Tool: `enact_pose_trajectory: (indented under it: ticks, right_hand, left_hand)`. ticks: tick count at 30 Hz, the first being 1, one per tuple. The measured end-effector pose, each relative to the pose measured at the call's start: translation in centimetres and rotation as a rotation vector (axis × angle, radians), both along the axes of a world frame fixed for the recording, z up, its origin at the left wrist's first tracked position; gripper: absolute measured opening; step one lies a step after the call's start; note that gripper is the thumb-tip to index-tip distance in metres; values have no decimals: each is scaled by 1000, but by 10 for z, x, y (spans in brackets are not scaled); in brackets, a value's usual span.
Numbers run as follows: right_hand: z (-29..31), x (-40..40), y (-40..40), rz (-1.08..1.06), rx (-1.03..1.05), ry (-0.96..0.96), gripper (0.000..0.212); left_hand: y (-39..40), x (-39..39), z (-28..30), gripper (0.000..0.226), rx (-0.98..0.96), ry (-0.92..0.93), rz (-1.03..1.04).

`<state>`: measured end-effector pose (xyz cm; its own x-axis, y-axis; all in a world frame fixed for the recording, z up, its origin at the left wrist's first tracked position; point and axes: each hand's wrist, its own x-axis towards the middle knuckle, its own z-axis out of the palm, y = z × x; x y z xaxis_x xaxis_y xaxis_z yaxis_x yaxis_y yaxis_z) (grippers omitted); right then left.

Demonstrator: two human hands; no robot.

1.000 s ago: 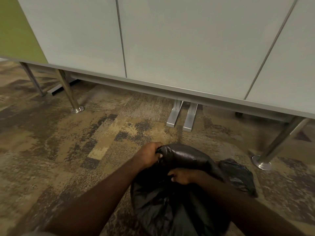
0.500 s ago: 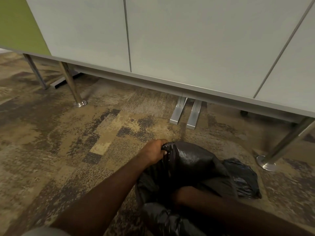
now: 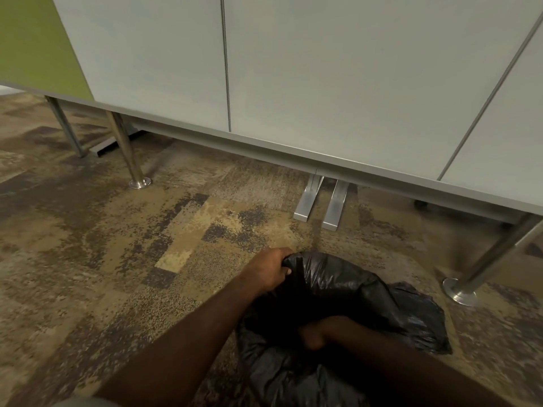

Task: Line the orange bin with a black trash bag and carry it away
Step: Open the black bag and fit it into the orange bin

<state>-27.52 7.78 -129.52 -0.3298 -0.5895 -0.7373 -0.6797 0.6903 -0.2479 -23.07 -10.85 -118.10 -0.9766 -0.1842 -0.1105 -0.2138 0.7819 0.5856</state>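
A black trash bag [image 3: 338, 284] lies bunched on the carpet at the bottom centre, covering whatever is under it; no orange of the bin shows. My left hand [image 3: 271, 270] grips the bag's far left edge with fingers curled around the plastic. My right hand [image 3: 313, 337] reaches down inside the bag's opening, blurred, its fingers mostly hidden in the dark plastic. A loose flap of the bag [image 3: 423, 321] spreads out on the floor to the right.
White cabinet panels [image 3: 323, 83] stand just ahead on slanted chrome legs [image 3: 129, 160], with another leg and its round foot [image 3: 459, 290] at right. Two flat metal feet [image 3: 320, 204] rest under the cabinet. Patterned brown carpet [image 3: 117, 259] stretches to the left.
My right hand has gone from the top of the bag down into its opening. My left hand keeps its grip on the rim. The view has shifted slightly.
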Motion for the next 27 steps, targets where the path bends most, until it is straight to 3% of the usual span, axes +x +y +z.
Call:
enact_pose_trajectory:
  ticks: [1,2,4,7,9,11,14,17,22,24,27]
  right_hand:
    - [22,-7,-14,75,-47,3,25]
    - [46,7,-18,18,-178,103,31]
    - [84,-4,-17,14,-287,31,32]
    - [91,-15,5,-146,-376,10,41]
    - [85,-21,13,-229,-322,-11,40]
    - [85,-27,16,-346,-313,-73,32]
    - [85,-40,16,-446,-350,-126,39]
    - [91,-44,11,-597,-290,-235,50]
    - [87,-50,9,-623,-257,-293,55]
    - [85,-51,10,-614,-253,-315,58]
    - [88,-50,12,-568,-253,-300,55]
  left_hand:
    - [-2,1,0,32,-10,-2,-16]
    - [-4,1,-1,35,-27,-11,-37]
    - [-6,4,-1,52,-89,-37,-91]
    - [3,16,11,73,-411,50,-183]
    - [24,28,25,51,-573,352,-265]
    - [52,43,27,22,-386,498,-403]
    - [84,58,6,27,-66,56,-668]
    - [96,60,-18,41,1,-285,-863]
    - [101,61,-37,36,39,-544,-868]
    - [103,61,-39,34,40,-578,-831]
    - [100,61,-32,49,79,-559,-783]
